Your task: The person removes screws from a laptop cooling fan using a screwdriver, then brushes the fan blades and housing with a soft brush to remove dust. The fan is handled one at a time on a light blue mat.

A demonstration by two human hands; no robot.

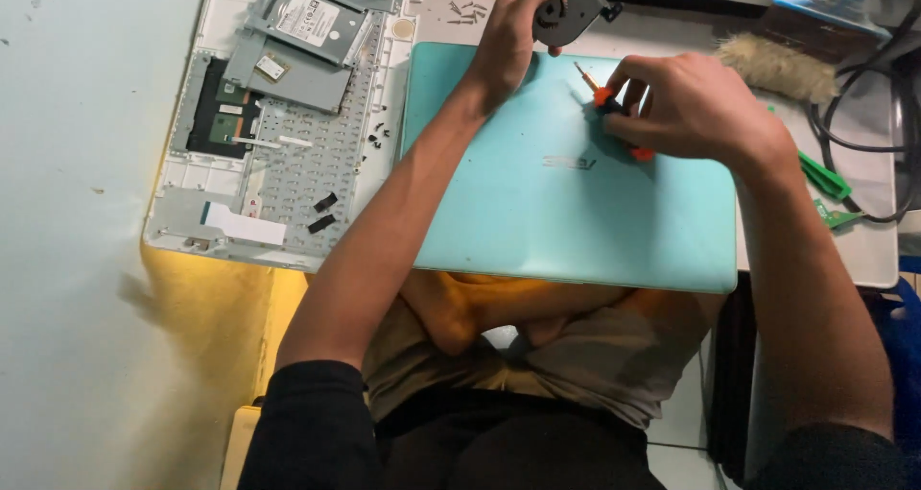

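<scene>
While the left hand point(513, 29) grips a dark round cooling fan point(568, 5) at the far edge of the worktop point(868, 231), the right hand point(686, 106) pinches a small screwdriver with an orange handle point(602, 95), its tip pointing toward the fan. Both hands hover over a closed turquoise laptop lid point(566, 202). Left of them lies an opened white laptop base point(278, 116) with its hard drive point(307, 18) exposed. Loose screws point(467, 11) sit just beside the left hand.

Both bare forearms reach forward from dark sleeves pushed up near the elbows. The left hand point(511, 31) stretches farther out, fingers curled in a grip — wrist straight. The right hand point(683, 106) sits nearer, knuckles up, fingertips pinched together — wrist slightly bent inward.
</scene>
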